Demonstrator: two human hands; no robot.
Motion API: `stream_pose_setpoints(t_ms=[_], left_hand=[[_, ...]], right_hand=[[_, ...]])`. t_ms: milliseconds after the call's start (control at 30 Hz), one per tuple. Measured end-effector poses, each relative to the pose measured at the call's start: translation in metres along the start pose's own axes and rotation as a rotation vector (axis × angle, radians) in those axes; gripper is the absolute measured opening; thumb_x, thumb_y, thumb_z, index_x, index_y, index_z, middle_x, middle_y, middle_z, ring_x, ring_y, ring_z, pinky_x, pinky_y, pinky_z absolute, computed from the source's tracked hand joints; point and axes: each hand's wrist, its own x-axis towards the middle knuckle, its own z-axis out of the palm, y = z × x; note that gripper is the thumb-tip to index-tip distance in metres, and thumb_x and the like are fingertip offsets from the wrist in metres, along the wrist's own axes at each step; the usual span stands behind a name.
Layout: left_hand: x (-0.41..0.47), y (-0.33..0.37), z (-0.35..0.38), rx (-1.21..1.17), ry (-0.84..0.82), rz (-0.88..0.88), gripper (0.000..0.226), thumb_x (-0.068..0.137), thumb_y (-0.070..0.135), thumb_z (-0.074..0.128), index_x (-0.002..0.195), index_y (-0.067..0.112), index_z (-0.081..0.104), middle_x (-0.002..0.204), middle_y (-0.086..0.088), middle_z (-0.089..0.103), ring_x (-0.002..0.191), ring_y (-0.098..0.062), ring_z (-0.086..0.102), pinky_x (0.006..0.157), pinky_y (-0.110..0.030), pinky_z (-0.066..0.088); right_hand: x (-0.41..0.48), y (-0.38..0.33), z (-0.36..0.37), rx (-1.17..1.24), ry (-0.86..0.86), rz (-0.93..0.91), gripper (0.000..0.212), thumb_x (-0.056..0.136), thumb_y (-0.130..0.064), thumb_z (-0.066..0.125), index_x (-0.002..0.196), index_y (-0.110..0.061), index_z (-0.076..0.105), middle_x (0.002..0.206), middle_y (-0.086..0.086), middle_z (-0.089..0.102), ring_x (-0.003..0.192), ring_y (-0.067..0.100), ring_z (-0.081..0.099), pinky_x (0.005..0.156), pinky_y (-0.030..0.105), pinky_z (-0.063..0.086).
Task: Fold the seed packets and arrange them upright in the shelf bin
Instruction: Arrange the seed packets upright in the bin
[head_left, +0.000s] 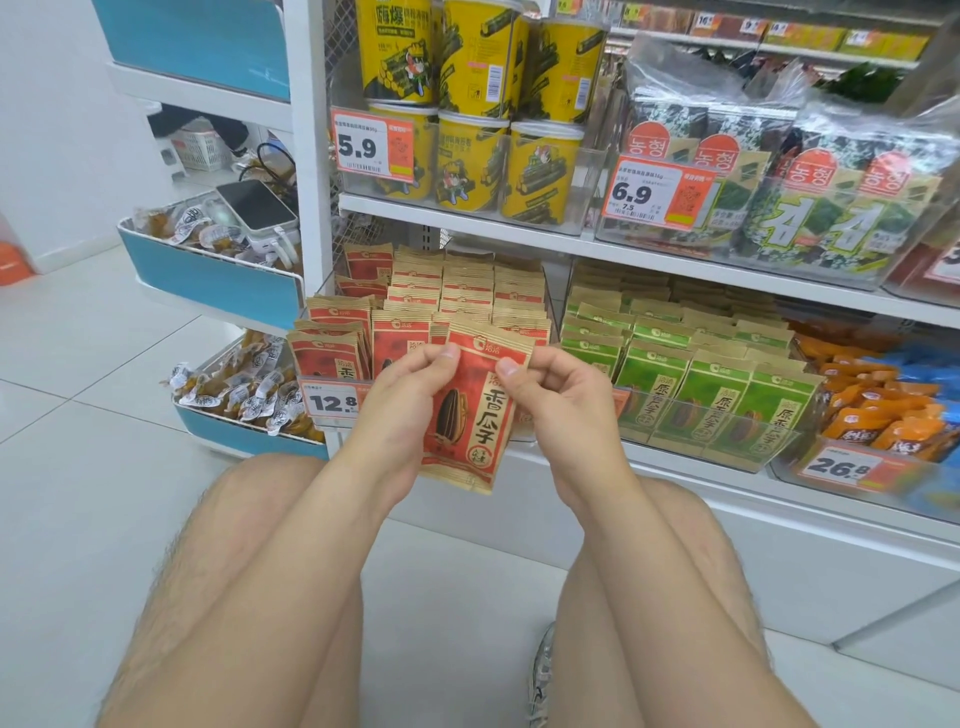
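A red and tan seed packet (470, 415) with a sunflower seed picture hangs upright in front of the shelf. My left hand (402, 410) pinches its top left corner with thumb and fingers. My right hand (563, 410) pinches its top right corner. Right behind the packet is the clear shelf bin (335, 402), where several matching red packets (447, 296) stand upright in rows. The packet's top edge looks flat; its lower end hangs free below my hands.
Green seed packets (711, 384) fill the bin to the right, orange snack bags (883, 410) beyond them. Yellow cans (483, 104) and seaweed packs (810, 171) sit on the shelf above. A blue-fronted cart (218, 280) with wrapped snacks stands at left. My knees are below.
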Motion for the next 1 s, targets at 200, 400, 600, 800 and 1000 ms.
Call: stream_pose_setpoints(t_ms=[200,400,600,800,1000], left_hand=[[-0.002,0.001,0.001,-0.038,-0.004,-0.015,0.033,0.111,0.030,0.057,0.129,0.006,0.071,0.121,-0.016,0.079,0.119,-0.037,0.073,0.108,-0.059,0.055],[0.002,0.001,-0.003,-0.059,0.060,0.022,0.031,0.113,0.034,0.054,0.124,0.014,0.075,0.113,-0.010,0.082,0.104,-0.025,0.079,0.094,-0.044,0.061],[0.002,-0.006,0.003,0.085,0.073,0.132,0.005,0.110,0.024,0.061,0.113,0.021,0.063,0.075,0.003,0.072,0.063,-0.011,0.067,0.057,-0.026,0.052],[-0.004,-0.003,0.009,-0.016,-0.117,0.118,0.034,0.099,0.043,0.072,0.113,0.012,0.069,0.098,-0.010,0.072,0.087,-0.019,0.070,0.084,-0.040,0.058],[-0.006,-0.002,0.010,0.010,-0.106,0.141,0.019,0.109,0.032,0.062,0.109,0.020,0.077,0.101,-0.008,0.075,0.091,-0.020,0.070,0.095,-0.050,0.058]], right_hand=[[0.000,-0.001,-0.001,0.032,0.028,0.022,0.021,0.097,-0.014,0.078,0.113,0.000,0.077,0.096,0.016,0.081,0.078,0.020,0.076,0.062,0.033,0.061],[0.000,0.004,0.002,-0.004,-0.045,0.002,0.021,0.104,-0.017,0.070,0.114,-0.003,0.079,0.099,0.012,0.082,0.081,0.017,0.073,0.071,0.034,0.062],[-0.003,0.006,0.006,-0.063,-0.091,-0.062,0.006,0.100,-0.007,0.074,0.104,-0.006,0.078,0.091,0.015,0.081,0.077,0.017,0.075,0.078,0.039,0.064],[-0.004,0.004,0.006,-0.110,-0.023,-0.112,0.006,0.099,-0.004,0.074,0.095,-0.005,0.077,0.085,0.020,0.078,0.067,0.019,0.070,0.061,0.032,0.059],[-0.002,0.005,0.003,-0.095,-0.012,-0.120,0.005,0.100,-0.004,0.073,0.099,-0.001,0.076,0.088,0.025,0.077,0.069,0.027,0.070,0.065,0.044,0.062]])
